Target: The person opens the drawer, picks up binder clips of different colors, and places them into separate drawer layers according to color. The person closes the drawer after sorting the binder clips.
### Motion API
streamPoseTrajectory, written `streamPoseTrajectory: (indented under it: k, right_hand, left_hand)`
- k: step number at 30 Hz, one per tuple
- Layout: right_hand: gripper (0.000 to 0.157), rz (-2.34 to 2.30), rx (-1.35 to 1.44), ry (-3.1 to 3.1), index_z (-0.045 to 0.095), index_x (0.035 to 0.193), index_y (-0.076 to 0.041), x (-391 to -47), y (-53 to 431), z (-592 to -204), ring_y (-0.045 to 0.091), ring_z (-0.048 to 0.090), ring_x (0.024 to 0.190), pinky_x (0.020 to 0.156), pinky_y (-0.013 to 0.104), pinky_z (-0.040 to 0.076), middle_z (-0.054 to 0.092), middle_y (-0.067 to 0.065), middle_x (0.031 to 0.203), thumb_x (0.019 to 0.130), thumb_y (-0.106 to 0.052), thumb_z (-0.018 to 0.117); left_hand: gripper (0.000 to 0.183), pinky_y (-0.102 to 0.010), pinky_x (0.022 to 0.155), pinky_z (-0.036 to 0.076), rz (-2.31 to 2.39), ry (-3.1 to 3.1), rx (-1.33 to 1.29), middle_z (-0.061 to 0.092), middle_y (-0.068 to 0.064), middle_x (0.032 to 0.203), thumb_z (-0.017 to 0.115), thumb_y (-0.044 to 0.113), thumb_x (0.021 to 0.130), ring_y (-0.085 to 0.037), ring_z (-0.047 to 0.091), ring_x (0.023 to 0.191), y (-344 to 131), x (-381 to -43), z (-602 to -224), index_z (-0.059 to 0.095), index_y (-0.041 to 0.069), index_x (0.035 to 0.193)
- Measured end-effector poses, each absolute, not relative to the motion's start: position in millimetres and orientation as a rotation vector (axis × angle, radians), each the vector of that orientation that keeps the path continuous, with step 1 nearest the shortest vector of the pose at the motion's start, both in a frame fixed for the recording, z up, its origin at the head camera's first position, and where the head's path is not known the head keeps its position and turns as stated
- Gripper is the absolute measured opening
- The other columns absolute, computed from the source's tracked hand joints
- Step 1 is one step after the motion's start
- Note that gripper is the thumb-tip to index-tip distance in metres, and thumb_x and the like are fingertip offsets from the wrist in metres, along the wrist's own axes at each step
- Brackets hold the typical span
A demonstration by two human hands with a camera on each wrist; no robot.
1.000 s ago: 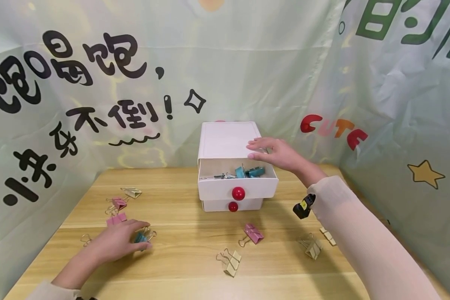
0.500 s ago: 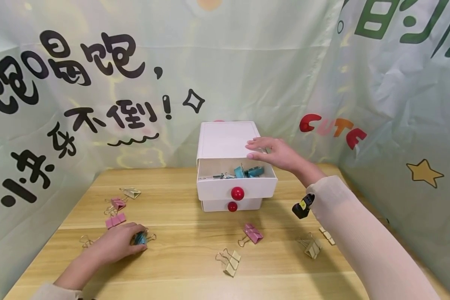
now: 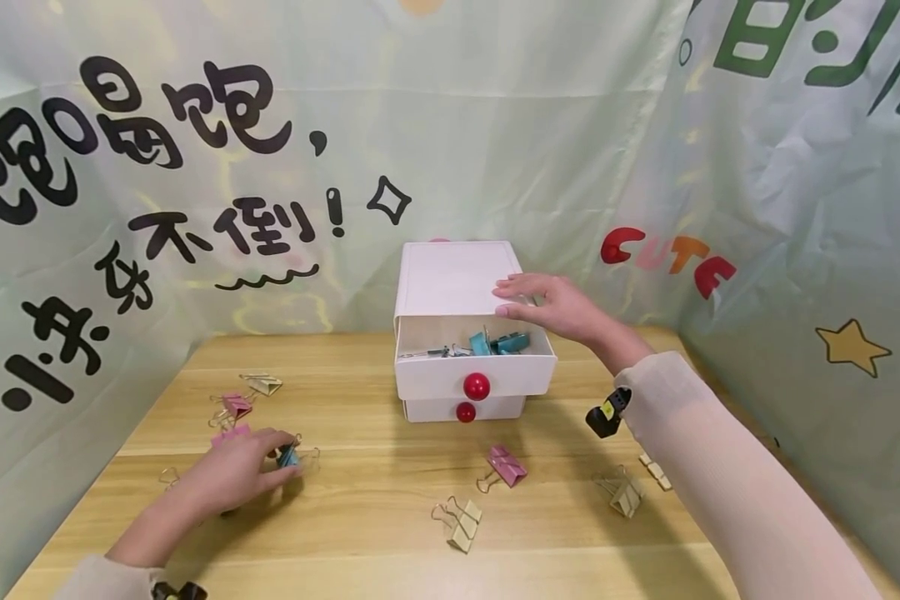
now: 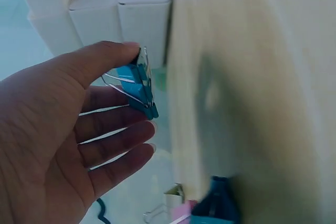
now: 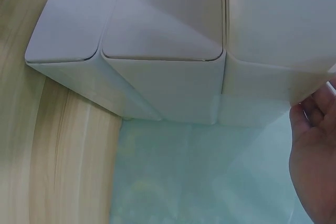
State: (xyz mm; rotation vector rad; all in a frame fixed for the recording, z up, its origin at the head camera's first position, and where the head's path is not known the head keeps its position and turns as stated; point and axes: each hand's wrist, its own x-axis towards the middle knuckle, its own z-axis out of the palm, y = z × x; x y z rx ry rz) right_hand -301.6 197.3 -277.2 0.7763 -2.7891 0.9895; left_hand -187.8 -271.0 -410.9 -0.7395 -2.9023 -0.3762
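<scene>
Pinching one blue binder clip (image 3: 288,457) between thumb and fingers: left hand (image 3: 236,471), low at the left side of the bench (image 3: 360,550); whether that clip touches the wood cannot be told. Second blue clip (image 4: 214,205): below the left hand, seen in the left wrist view. Right hand (image 3: 551,304): grasping nothing, fingers extended and resting on the right edge of the white box (image 3: 453,279) at the back. Upper drawer (image 3: 435,379): pulled out, red knob (image 3: 477,386), containing blue clips (image 3: 508,343) and others with silver wire. Lower drawer (image 3: 427,411): beneath it, smaller red knob (image 3: 466,412). Left group: one cream clip (image 3: 262,383), two pink clips (image 3: 236,406), the nearer partly behind the hand. Front centre: pink clip (image 3: 507,466), cream clip (image 3: 462,527). Right: two further cream clips (image 3: 626,495), near the sleeve (image 3: 720,467). Backdrop (image 3: 495,150): pale green cloth, lettered.
</scene>
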Motion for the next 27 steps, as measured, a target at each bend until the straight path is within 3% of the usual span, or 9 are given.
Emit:
streamPoseTrajectory:
  k: [6, 11, 17, 27]
  right_hand:
    - [0.054, 0.992, 0.786, -2.778, 0.064, 0.132, -0.019, -302, 197, -276, 0.021, 0.035, 0.14, 0.112, 0.055, 0.028, 0.053, 0.0, 0.143, 0.088, -0.05, 0.069]
    - [0.055, 0.995, 0.791, -2.782, 0.064, 0.132, -0.019, -302, 197, -276, 0.021, 0.035, 0.14, 0.112, 0.055, 0.028, 0.052, -0.001, 0.143, 0.088, -0.051, 0.069]
    - [0.055, 0.989, 0.795, -2.782, 0.064, 0.132, -0.019, -302, 197, -277, 0.021, 0.035, 0.14, 0.111, 0.056, 0.028, 0.052, -0.001, 0.143, 0.088, -0.051, 0.069]
    - [0.056, 0.993, 0.79, -2.788, 0.063, 0.133, -0.019, -302, 199, -279, 0.022, 0.035, 0.14, 0.111, 0.057, 0.028, 0.052, 0.0, 0.144, 0.088, -0.051, 0.068]
  left_hand:
    - [0.049, -0.051, 0.086, 0.053, -0.37, -2.879, -0.74, 0.07, -0.011, 0.113, 0.068, 0.043, 0.09, -0.032, 0.066, 0.102, -265, -190, -389, 0.068, 0.004, 0.12]
    - [0.053, -0.048, 0.08, 0.055, -0.359, -2.835, -0.782, 0.071, -0.01, 0.11, 0.064, 0.048, 0.092, -0.029, 0.068, 0.098, -259, -189, -371, 0.068, 0.003, 0.122]
    - [0.049, -0.051, 0.082, 0.053, -0.312, -2.751, -0.809, 0.072, -0.007, 0.105, 0.065, 0.045, 0.093, -0.027, 0.069, 0.093, -250, -187, -349, 0.068, 0.006, 0.122]
    - [0.049, -0.051, 0.085, 0.053, -0.333, -2.72, -0.853, 0.07, -0.008, 0.112, 0.063, 0.044, 0.094, -0.028, 0.066, 0.102, -232, -192, -319, 0.066, 0.007, 0.126]
